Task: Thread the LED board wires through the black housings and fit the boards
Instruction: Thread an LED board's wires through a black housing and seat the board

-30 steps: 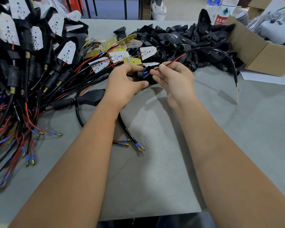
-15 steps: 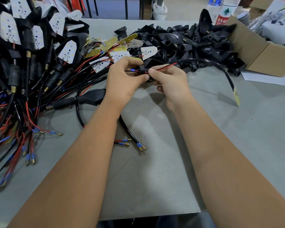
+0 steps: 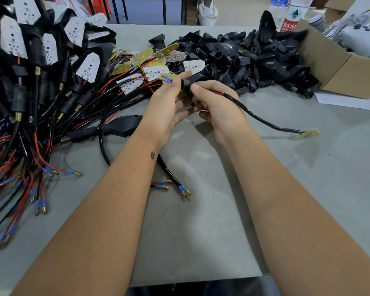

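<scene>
Left hand (image 3: 169,103) & right hand (image 3: 214,101) pinch a black housing (image 3: 187,83) above the table (image 3: 308,189); wire (image 3: 254,114) threaded thru, blue tips (image 3: 167,79) poking out left; LED board (image 3: 307,134) trails right; cable looks limp, light; prob. best pulled by its sheath, not the board.

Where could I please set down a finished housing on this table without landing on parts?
Bare grey table lies right of the right hand, below the trailing LED board. The near edge between the forearms is free too. Crowded: wired assemblies left, loose black housings behind.
</scene>
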